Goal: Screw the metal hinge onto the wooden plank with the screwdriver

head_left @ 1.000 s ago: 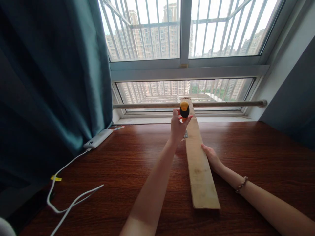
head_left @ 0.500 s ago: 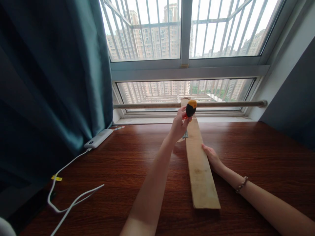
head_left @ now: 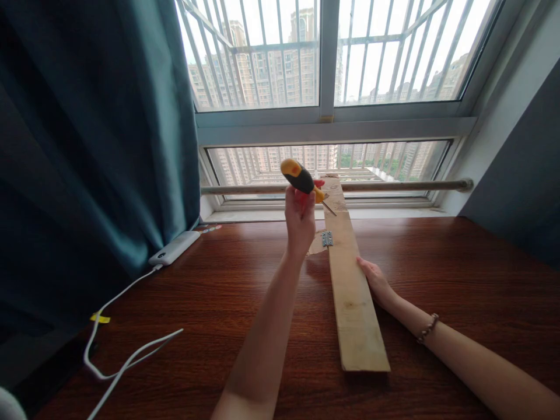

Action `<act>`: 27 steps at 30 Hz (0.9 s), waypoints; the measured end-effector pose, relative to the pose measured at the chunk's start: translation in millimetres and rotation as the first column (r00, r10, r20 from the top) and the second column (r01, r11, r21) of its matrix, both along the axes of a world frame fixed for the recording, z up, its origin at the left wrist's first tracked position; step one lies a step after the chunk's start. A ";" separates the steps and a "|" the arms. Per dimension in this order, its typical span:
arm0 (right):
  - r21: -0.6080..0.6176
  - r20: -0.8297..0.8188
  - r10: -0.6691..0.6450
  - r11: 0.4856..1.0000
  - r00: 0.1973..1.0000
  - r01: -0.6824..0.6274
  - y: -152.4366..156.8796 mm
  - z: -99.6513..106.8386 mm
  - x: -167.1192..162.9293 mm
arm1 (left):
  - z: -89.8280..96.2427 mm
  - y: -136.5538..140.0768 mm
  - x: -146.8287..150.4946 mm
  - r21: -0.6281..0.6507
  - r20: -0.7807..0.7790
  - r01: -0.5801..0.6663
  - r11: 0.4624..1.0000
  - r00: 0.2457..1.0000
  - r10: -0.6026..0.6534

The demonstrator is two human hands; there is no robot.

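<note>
A screwdriver [head_left: 301, 178] with a yellow-and-black handle is gripped in my left hand [head_left: 301, 213], raised over the far part of the desk. Its thin shaft slants down to the right, the tip in front of the wooden board [head_left: 353, 297]. A small metal hinge [head_left: 327, 238] with screws sits at the board's left edge. It joins or overlaps a thinner wood piece [head_left: 317, 242] on that side. My right hand [head_left: 377, 283] holds the board's right edge, the thumb side against it and the other fingers partly hidden.
The board lies lengthwise on the brown desk [head_left: 219, 326], its far end at the window bar [head_left: 402, 186]. To the left are a white power bank [head_left: 175, 247], its white cable [head_left: 126, 367], a yellow tag [head_left: 100, 318] and a dark teal curtain [head_left: 100, 128].
My left hand has moved left and tilted the screwdriver, so its shaft and the hinge now show. The right hand and board stay in place.
</note>
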State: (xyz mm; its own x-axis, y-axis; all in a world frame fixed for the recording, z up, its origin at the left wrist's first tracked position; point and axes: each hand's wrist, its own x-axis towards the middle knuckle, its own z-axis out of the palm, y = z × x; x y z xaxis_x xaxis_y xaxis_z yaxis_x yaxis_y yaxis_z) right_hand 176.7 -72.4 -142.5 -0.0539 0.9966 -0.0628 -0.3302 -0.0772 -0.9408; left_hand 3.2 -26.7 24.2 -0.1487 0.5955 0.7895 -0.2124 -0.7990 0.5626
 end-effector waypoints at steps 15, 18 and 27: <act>0.124 0.091 -0.388 0.918 0.917 0.376 4.3 13.8 9.2 | 31.8 -77.4 -7.0 -0.030 -0.214 0.033 0.999 0.976 -0.039; 0.168 0.053 -0.346 0.928 0.937 0.333 -8.8 50.9 17.1 | 19.4 -95.9 -3.6 0.281 -0.587 -0.031 0.959 0.785 0.197; -0.105 -0.022 0.465 0.879 0.885 -0.465 -78.1 125.7 1.6 | -48.2 -94.1 0.4 0.554 -0.711 0.034 0.832 0.539 0.452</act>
